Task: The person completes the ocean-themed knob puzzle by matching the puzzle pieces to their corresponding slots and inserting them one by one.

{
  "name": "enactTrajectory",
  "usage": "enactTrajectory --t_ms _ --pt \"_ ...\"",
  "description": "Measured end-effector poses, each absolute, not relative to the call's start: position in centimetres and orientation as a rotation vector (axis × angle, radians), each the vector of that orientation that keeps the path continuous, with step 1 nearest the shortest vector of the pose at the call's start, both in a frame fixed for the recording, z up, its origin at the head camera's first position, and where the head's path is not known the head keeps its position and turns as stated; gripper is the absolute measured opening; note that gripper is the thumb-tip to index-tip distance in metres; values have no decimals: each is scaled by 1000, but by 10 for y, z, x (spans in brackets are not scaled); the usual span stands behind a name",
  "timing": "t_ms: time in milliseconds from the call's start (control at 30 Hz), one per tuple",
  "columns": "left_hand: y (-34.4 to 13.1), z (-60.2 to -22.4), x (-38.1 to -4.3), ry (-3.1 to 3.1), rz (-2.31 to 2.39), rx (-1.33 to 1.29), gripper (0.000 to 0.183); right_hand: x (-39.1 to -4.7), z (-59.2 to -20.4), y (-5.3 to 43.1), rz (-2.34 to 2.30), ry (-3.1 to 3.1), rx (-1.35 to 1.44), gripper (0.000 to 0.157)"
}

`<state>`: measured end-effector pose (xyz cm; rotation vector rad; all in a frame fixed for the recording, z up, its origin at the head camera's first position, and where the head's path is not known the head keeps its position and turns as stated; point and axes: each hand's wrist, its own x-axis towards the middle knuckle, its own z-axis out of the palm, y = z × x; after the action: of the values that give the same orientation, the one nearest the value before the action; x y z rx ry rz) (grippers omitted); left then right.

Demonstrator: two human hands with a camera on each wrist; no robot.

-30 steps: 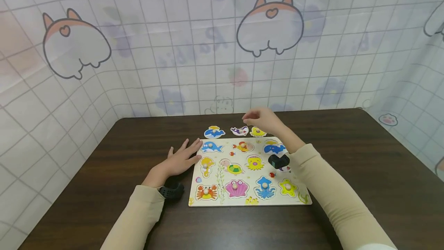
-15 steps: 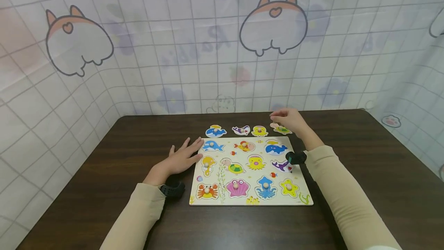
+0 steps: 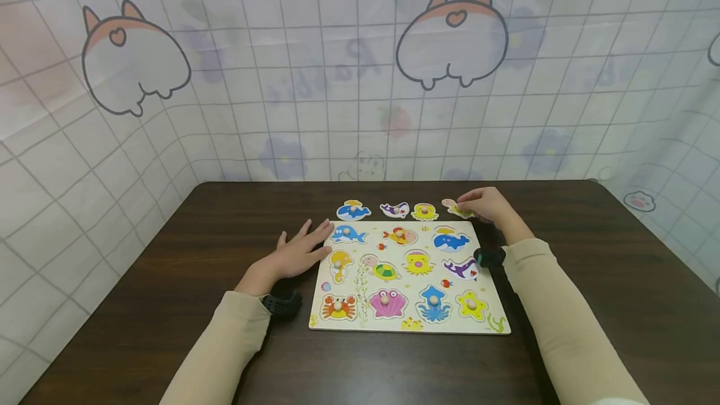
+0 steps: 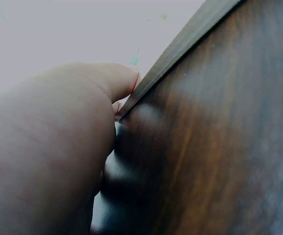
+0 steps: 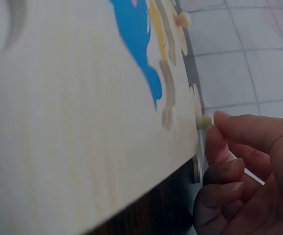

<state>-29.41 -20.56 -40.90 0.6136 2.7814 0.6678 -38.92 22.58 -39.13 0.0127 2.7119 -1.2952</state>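
Note:
My right hand (image 3: pixel 490 205) is at the far right corner of the wooden peg puzzle board (image 3: pixel 388 324). Its thumb and forefinger pinch the small round knob (image 5: pixel 207 121) of the turtle puzzle piece (image 3: pixel 452 205), which lies on the table behind the board and is partly hidden by the fingers. My left hand (image 3: pixel 295 257) is spread out, fingertips on the board's left edge; the left wrist view shows the thumb (image 4: pixel 124 81) along that edge. Left of the turtle sit an octopus piece (image 3: pixel 424 215), a purple whale piece (image 3: pixel 388 210) and a blue whale piece (image 3: pixel 345 212).
Knobbed pieces sit in the board, among them a crab (image 3: pixel 329 310), a pink shell (image 3: pixel 388 311), a squid (image 3: pixel 433 314) and a starfish (image 3: pixel 478 311). The turtle recess (image 3: pixel 385 271) shows its printed picture. A patterned cloth (image 3: pixel 360 111) hangs behind the dark table (image 3: pixel 169 255).
My right hand has moved right, past the octopus piece, then down onto the turtle piece, taking its knob. My left hand has stayed at the board's edge. The head view has shifted slightly.

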Motion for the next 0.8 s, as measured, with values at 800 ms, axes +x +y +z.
enactTrajectory --t_ms 800 --pt "-205 -407 -292 2782 671 605 66 -393 -383 218 -955 2844 -46 23"
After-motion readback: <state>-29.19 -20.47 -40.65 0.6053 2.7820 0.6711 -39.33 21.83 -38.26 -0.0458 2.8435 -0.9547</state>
